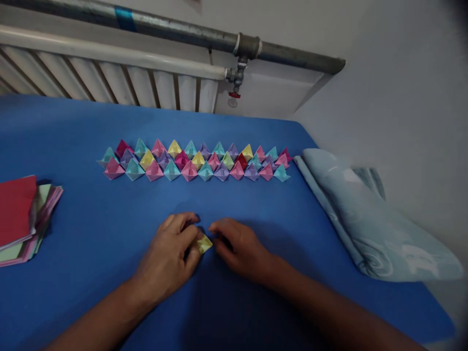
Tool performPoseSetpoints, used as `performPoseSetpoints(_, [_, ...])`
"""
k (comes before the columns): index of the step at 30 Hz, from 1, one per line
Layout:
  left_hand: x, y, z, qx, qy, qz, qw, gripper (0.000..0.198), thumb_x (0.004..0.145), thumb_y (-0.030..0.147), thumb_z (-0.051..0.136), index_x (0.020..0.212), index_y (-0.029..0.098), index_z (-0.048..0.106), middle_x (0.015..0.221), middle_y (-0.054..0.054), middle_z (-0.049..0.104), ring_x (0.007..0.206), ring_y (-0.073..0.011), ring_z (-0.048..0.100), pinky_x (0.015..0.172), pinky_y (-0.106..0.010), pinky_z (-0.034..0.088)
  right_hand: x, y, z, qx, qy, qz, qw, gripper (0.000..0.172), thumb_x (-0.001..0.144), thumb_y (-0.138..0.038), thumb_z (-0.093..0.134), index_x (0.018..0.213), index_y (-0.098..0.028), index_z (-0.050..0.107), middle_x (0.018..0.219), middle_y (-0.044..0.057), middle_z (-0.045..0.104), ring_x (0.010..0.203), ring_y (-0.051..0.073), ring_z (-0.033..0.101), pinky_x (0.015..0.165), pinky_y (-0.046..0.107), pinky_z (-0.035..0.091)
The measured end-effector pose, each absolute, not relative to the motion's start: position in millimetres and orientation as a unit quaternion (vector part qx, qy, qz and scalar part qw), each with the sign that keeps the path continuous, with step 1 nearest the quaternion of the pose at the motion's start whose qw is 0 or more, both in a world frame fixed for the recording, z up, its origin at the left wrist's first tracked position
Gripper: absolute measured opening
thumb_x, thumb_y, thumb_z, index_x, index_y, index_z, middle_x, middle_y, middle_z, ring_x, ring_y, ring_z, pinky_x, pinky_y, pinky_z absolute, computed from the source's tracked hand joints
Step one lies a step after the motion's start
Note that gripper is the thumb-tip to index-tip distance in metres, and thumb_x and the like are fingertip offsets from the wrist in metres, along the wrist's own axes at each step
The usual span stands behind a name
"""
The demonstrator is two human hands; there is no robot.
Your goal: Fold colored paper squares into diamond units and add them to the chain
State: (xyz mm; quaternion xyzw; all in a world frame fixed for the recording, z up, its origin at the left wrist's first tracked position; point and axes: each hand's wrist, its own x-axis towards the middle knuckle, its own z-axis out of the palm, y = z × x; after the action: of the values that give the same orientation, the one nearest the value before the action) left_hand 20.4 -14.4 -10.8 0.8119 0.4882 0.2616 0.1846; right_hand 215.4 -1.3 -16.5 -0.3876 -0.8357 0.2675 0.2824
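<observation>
Pale radiator and grey pipe run along the far wall, and below them I've got a blue worktop, paper boats ranked three rows deep, folded blanket at right, paper stack at left. Near centre, my left hand pinches yellow paper in its grip; my right hand, grip slightly spread, sits just beside it.

Yellow paper, blue tabletop, pink, turquoise, purple and yellow boats, pale blue blanket with white motifs.
</observation>
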Motion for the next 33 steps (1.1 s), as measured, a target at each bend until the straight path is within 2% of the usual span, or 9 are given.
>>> performPoseSetpoints(8, [22, -13, -11, 0.824, 0.488, 0.238, 0.165, 0.009, 0.078, 0.013, 0.053, 0.080, 0.019, 0.060, 0.110, -0.008, 0.056, 0.102, -0.0242, 0.053, 0.085, -0.043, 0.050, 216, -2, -14, -0.342, -0.859, 0.266, 0.273, 0.030, 0.078, -0.007, 0.046, 0.104, -0.020, 0.054, 0.108, 0.008, 0.056, 0.096, 0.017, 0.058, 0.081, 0.030, 0.049])
performPoseSetpoints(12, [21, -11, -11, 0.840, 0.466, 0.230, 0.155, 0.013, 0.080, 0.012, 0.052, 0.084, 0.018, 0.063, 0.111, -0.009, 0.056, 0.100, -0.0245, 0.053, 0.084, -0.044, 0.049, 215, 0, -13, -0.345, -0.870, 0.251, 0.246, 0.033, 0.075, -0.005, 0.047, 0.103, -0.020, 0.056, 0.117, 0.009, 0.053, 0.088, 0.015, 0.059, 0.076, 0.029, 0.049])
performPoseSetpoints(20, [13, -9, -10, 0.872, 0.413, 0.222, 0.140, 0.010, 0.084, 0.013, 0.053, 0.084, 0.016, 0.062, 0.111, -0.011, 0.055, 0.101, -0.0250, 0.052, 0.082, -0.044, 0.048, 215, 6, -12, -0.318, -0.893, 0.227, 0.222, 0.023, 0.078, -0.008, 0.048, 0.092, -0.020, 0.061, 0.126, 0.009, 0.049, 0.081, 0.013, 0.056, 0.072, 0.029, 0.048])
performPoseSetpoints(28, [11, -8, -10, 0.875, 0.403, 0.227, 0.141, 0.009, 0.084, 0.014, 0.054, 0.082, 0.016, 0.062, 0.107, -0.010, 0.058, 0.096, -0.0244, 0.053, 0.077, -0.042, 0.047, 218, 13, -13, -0.264, -0.916, 0.213, 0.214, 0.033, 0.079, -0.004, 0.045, 0.101, -0.021, 0.062, 0.130, 0.010, 0.045, 0.081, 0.013, 0.054, 0.072, 0.029, 0.047])
performPoseSetpoints(33, [10, -7, -11, 0.876, 0.397, 0.235, 0.143, 0.010, 0.085, 0.015, 0.053, 0.083, 0.017, 0.063, 0.106, -0.009, 0.059, 0.096, -0.0234, 0.054, 0.077, -0.040, 0.046, 217, 14, -11, -0.259, -0.922, 0.216, 0.187, 0.031, 0.081, -0.005, 0.045, 0.101, -0.021, 0.063, 0.133, 0.010, 0.043, 0.085, 0.014, 0.054, 0.075, 0.031, 0.048])
